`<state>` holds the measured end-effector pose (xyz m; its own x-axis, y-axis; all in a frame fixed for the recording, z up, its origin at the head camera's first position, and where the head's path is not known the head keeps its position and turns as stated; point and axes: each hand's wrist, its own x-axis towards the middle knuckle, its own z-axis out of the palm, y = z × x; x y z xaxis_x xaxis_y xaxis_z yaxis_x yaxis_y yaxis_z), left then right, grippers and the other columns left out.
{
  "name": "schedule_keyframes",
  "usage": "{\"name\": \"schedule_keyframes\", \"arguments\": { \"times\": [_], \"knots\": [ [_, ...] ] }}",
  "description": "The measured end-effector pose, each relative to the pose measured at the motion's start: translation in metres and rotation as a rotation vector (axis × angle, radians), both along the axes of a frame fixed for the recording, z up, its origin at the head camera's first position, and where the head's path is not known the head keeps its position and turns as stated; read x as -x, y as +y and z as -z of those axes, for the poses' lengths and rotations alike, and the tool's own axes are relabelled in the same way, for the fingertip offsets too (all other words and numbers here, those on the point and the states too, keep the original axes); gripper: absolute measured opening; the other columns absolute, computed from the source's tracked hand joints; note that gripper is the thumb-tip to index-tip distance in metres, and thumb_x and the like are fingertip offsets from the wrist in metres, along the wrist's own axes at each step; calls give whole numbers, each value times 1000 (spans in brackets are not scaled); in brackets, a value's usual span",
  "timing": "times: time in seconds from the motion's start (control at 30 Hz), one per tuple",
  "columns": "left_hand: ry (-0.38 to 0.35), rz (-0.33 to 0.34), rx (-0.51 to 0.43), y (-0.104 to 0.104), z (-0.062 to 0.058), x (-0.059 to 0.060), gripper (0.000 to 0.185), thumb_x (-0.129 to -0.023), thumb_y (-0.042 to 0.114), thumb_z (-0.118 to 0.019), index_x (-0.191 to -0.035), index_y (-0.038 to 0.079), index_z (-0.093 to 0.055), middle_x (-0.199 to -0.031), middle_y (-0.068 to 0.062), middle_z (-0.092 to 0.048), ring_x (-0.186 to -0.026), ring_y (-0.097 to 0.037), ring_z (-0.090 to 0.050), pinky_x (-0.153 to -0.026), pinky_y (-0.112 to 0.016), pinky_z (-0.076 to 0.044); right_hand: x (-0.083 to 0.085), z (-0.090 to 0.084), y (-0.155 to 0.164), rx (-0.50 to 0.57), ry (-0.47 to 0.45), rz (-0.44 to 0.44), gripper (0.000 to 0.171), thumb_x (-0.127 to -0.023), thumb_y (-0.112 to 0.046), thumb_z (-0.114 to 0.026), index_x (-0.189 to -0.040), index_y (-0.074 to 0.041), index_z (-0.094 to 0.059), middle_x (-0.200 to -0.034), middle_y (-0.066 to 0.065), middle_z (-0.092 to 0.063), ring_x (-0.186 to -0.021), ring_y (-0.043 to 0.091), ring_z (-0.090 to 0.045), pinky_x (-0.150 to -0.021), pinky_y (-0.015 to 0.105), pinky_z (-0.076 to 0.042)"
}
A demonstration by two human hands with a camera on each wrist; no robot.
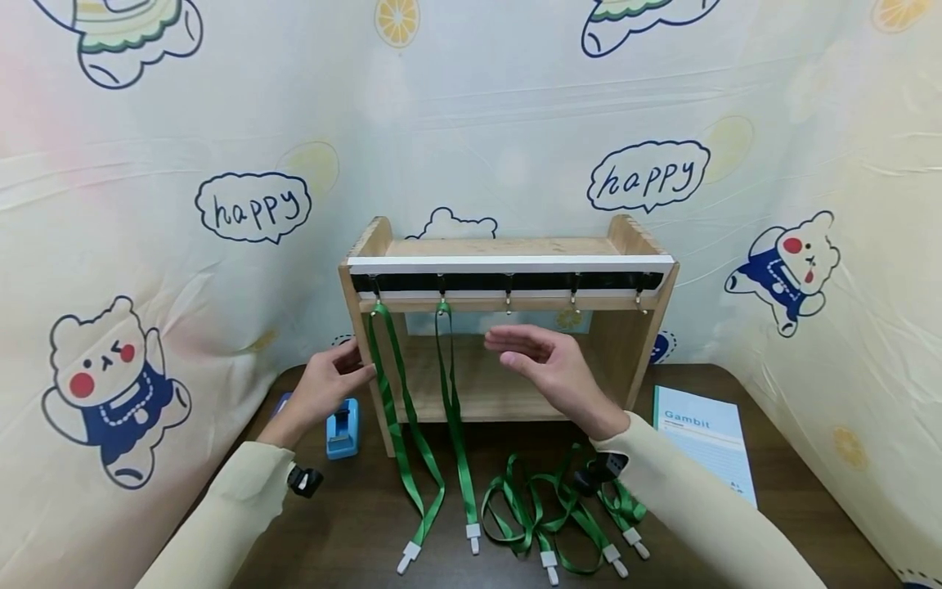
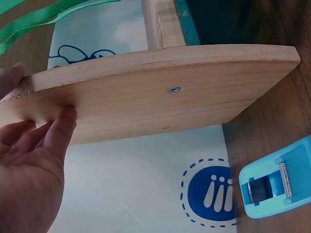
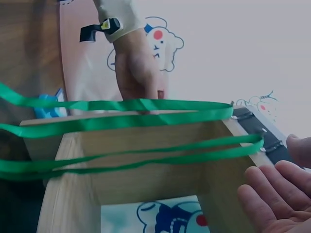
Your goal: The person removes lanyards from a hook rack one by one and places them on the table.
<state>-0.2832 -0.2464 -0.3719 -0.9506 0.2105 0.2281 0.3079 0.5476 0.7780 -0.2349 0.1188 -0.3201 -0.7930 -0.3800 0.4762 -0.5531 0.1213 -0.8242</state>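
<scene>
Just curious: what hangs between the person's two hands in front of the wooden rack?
Two green lanyards hang from the rack hooks between left hand and right hand, seen in the head view.

A blue tape dispenser [image 1: 343,429] and a Gambit booklet [image 1: 705,438] flank the loose lanyards [image 1: 559,511].
</scene>
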Motion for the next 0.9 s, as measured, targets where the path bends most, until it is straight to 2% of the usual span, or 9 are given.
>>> {"name": "schedule_keyframes", "arguments": {
  "times": [0.2,0.5,0.67,0.9],
  "knots": [
    [2,1,0,0,0,0,63,-100,34,-64,-155,13,-41,-139,-18,-63,-124,-33,-63,-94,-41,-60,9,-1,-23,-1,2,-37,38,-100,-14,-64,-138,-11,-62,-137,9,-67,-126,19,-66,-102,27,-55],
    [3,-9,15,-1,-1,-1,63,-100,35,-64,-155,13,-42,-138,-18,-63,-122,-32,-63,-95,-43,-60,17,-6,-42,22,-54,-46,40,-100,-18,-64,-139,-14,-61,-140,8,-66,-130,23,-63,-104,30,-55],
    [2,-13,14,-1,0,-1,64,-100,36,-64,-155,12,-42,-138,-18,-63,-123,-33,-63,-96,-45,-59,22,-8,-51,19,-52,-21,39,-100,-17,-65,-139,-16,-62,-137,3,-68,-128,19,-64,-106,35,-54],
    [14,-5,12,-1,0,0,62,-100,35,-64,-154,13,-44,-138,-18,-64,-122,-33,-64,-95,-44,-59,24,-10,-68,46,-91,41,38,-98,-19,-68,-136,-12,-64,-132,7,-71,-121,19,-68,-102,35,-56]
  ]
}}
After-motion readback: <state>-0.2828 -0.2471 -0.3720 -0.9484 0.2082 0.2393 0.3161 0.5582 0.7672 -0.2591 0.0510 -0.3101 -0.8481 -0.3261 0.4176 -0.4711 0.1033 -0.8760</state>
